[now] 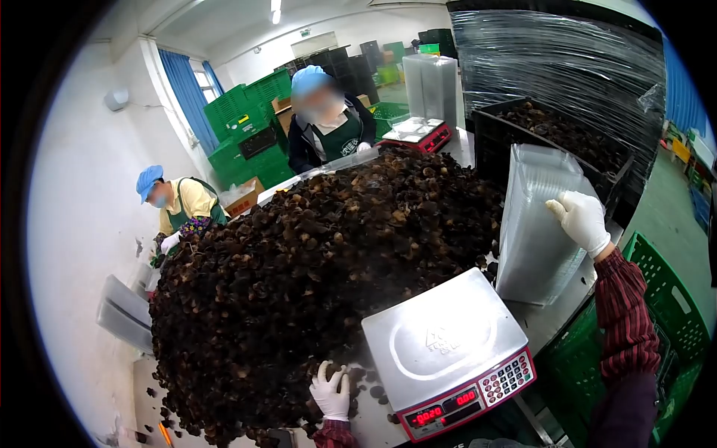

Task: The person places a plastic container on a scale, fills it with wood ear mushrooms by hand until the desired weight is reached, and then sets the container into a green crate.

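Note:
My left hand (pixel 330 392), in a white glove, is at the near edge of a large heap of dark brown dried mushrooms, which look like wood ear (pixel 314 261). Its fingers are spread and hold nothing. On the right, my gloved right hand (pixel 582 220) is at a tall stack of clear plastic trays (pixel 541 231), its fingers curled at the rim of a tray. How many trays it grips cannot be seen. Between my hands stands a digital scale (pixel 448 336) with a bare metal plate and lit red digits.
Across the heap a co-worker (pixel 328 127) stands near a second scale (pixel 418 134); another co-worker (pixel 183 201) bends at the left. A black crate (pixel 553 142) of mushrooms sits behind the trays. Green crates (pixel 668 306) are at my lower right.

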### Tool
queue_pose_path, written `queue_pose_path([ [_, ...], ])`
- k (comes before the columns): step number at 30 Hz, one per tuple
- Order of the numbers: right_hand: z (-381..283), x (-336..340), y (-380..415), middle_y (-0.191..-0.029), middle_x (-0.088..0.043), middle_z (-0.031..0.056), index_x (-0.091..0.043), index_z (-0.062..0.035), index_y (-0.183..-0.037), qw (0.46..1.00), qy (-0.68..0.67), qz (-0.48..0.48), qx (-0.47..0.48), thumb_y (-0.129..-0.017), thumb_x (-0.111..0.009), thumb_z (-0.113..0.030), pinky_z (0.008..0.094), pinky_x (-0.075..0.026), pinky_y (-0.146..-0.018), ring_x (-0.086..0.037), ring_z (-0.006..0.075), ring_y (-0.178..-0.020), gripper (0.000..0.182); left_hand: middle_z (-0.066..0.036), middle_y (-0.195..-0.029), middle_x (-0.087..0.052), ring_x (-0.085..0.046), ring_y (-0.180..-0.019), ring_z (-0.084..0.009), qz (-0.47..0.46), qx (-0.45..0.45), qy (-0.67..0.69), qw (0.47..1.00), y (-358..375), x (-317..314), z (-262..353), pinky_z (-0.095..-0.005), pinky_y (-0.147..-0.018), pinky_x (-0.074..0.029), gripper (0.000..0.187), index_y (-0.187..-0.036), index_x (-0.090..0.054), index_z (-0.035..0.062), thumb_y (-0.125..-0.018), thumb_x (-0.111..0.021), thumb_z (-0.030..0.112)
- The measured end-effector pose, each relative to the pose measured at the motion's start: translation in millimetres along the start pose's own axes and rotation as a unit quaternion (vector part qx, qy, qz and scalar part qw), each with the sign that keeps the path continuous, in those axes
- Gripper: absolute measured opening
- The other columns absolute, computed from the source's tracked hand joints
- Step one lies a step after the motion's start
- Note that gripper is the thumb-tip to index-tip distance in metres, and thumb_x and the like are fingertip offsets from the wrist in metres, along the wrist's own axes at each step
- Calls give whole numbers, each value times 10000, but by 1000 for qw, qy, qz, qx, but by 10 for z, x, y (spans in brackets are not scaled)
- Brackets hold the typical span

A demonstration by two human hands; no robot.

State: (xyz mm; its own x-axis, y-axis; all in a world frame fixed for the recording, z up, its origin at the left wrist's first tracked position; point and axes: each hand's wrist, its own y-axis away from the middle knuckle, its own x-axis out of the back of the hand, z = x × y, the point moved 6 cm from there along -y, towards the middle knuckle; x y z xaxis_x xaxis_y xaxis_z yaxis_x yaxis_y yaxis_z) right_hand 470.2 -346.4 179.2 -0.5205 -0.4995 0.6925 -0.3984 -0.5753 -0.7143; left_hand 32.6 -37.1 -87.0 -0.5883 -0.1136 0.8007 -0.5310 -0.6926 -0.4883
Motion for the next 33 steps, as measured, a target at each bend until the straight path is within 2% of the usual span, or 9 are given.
queue_pose_path([
  [33,-16,4,-9,-588,-563,135,-558,-60,-614,1000,-13,2,5,-876,-594,-425,416,-446,-514,-569,340,-551,451,-82,-1268,-546,-526,-1062,-303,3,-5,-17,1000,15,-11,-8,-404,-871,-422,202,-978,-715,167,-781,-674,159],
])
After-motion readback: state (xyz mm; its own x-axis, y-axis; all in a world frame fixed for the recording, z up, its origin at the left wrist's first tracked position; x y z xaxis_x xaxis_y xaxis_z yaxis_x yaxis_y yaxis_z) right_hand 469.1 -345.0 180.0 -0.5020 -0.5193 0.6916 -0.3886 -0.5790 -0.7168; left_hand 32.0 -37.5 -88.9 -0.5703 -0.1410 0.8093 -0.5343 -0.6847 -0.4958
